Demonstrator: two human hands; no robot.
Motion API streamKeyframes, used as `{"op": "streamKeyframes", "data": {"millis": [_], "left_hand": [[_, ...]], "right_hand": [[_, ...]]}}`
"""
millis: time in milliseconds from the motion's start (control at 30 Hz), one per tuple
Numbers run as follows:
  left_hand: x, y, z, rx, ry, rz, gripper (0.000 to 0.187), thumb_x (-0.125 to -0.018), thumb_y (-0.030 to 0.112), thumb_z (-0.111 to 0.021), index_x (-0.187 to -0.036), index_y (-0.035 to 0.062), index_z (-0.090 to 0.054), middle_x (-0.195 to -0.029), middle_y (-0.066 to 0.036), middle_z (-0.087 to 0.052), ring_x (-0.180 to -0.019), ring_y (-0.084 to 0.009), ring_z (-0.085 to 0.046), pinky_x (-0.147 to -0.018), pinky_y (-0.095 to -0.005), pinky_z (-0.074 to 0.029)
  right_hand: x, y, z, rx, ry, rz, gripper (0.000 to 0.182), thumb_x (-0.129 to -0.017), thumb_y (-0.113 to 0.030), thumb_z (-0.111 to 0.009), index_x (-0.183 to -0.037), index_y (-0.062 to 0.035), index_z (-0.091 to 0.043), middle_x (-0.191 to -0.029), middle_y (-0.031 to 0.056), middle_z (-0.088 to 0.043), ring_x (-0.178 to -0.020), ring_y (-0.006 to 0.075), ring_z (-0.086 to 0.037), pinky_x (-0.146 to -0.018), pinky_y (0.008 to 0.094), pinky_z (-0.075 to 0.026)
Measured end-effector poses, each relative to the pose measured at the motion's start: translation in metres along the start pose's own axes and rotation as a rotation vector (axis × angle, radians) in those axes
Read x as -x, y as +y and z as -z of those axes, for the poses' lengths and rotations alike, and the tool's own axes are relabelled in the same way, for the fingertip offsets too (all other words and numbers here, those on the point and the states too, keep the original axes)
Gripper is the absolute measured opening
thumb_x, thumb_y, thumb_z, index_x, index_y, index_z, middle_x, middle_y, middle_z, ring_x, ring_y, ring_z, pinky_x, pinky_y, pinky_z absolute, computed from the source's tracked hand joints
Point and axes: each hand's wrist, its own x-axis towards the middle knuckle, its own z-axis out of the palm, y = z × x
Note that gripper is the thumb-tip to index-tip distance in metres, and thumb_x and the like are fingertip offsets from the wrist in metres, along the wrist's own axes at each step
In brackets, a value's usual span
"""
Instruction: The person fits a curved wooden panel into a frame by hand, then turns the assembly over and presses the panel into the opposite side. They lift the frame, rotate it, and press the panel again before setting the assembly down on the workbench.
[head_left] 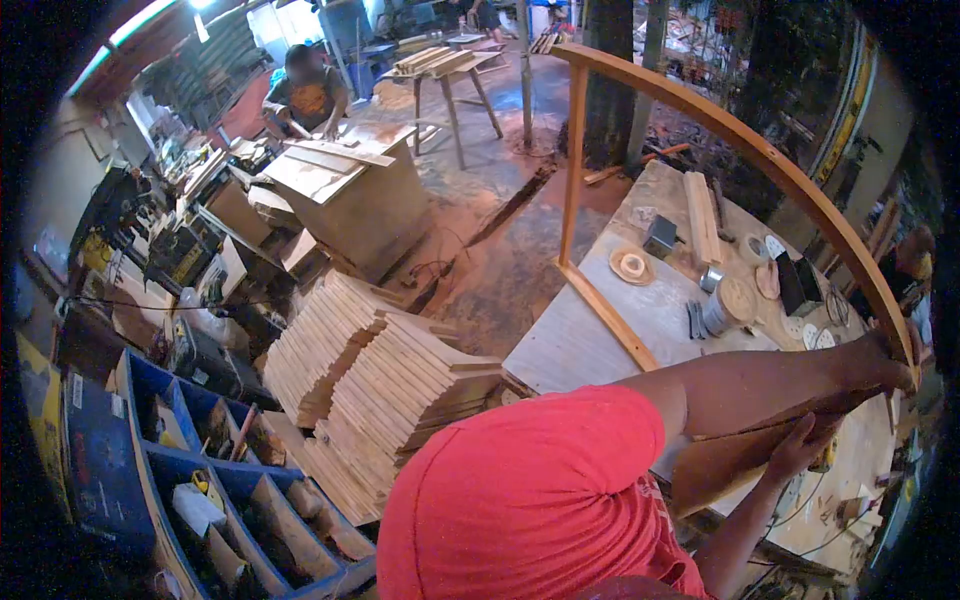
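My left hand [893,362], at the end of my outstretched arm, grips the lower right end of an orange-brown wooden frame [725,95]. The frame has a long curved rail, and its straight legs reach down to the work table [565,330]. Below that arm, my right hand [795,450] rests its fingers over the edge of a brown board [715,468]. My left arm partly covers the board, and its far end is hidden. Nearest to the hands on the table are a round tin [732,303] and several pale discs [818,337].
A stack of curved wooden slats [385,375] stands left of me, beside a blue compartment box [265,480] with small tools. Another person [308,95] works at a wooden bench [350,205] farther back. A sawhorse [450,90] carries boards. A post [607,90] rises behind the frame.
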Motion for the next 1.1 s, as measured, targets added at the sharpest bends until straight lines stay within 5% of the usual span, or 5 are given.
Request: {"op": "streamKeyframes", "data": {"millis": [400,767,967,1100], "left_hand": [[-0.004,-0.003,-0.001,-0.056,-0.012,-0.004,0.036,-0.056,-0.004,-0.069,-0.083,0.0090,-0.050,-0.078,-0.001,-0.049,-0.080,-0.0162,-0.058,-0.061,-0.0282,-0.048],[-0.004,0.000,0.005,-0.122,-0.026,0.017,0.034,-0.059,0.002,-0.070,-0.086,0.0085,-0.050,-0.075,-0.007,-0.059,-0.071,-0.0186,-0.061,-0.055,-0.0291,-0.049],[-0.009,0.005,0.012,-0.286,-0.070,0.090,0.032,-0.062,0.004,-0.068,-0.087,0.0088,-0.050,-0.076,-0.008,-0.060,-0.067,-0.0172,-0.060,-0.049,-0.0258,-0.048],[-0.012,-0.008,0.014,-0.207,-0.060,0.083,0.032,-0.062,0.005,-0.068,-0.088,0.0092,-0.049,-0.077,-0.007,-0.059,-0.066,-0.0154,-0.059,-0.047,-0.0248,-0.048]], "right_hand": [[-0.001,-0.016,-0.002,-0.184,0.021,0.006,0.058,-0.093,-0.025,-0.051,-0.139,0.0030,-0.028,-0.141,0.0214,-0.034,-0.129,0.0303,-0.036,-0.106,0.0359,-0.028],[0.002,-0.011,-0.001,-0.196,-0.014,-0.091,0.058,-0.093,-0.024,-0.051,-0.138,0.0037,-0.029,-0.142,0.0189,-0.034,-0.131,0.0281,-0.033,-0.108,0.0368,-0.024],[-0.003,-0.014,-0.002,-0.349,-0.016,0.038,0.055,-0.093,-0.023,-0.052,-0.138,0.0027,-0.031,-0.141,0.0173,-0.036,-0.130,0.0273,-0.034,-0.108,0.0363,-0.024],[0.004,-0.008,-0.006,-0.397,-0.032,-0.086,0.054,-0.093,-0.021,-0.052,-0.138,0.0008,-0.031,-0.140,0.0166,-0.037,-0.129,0.0265,-0.035,-0.107,0.0358,-0.026]]}}
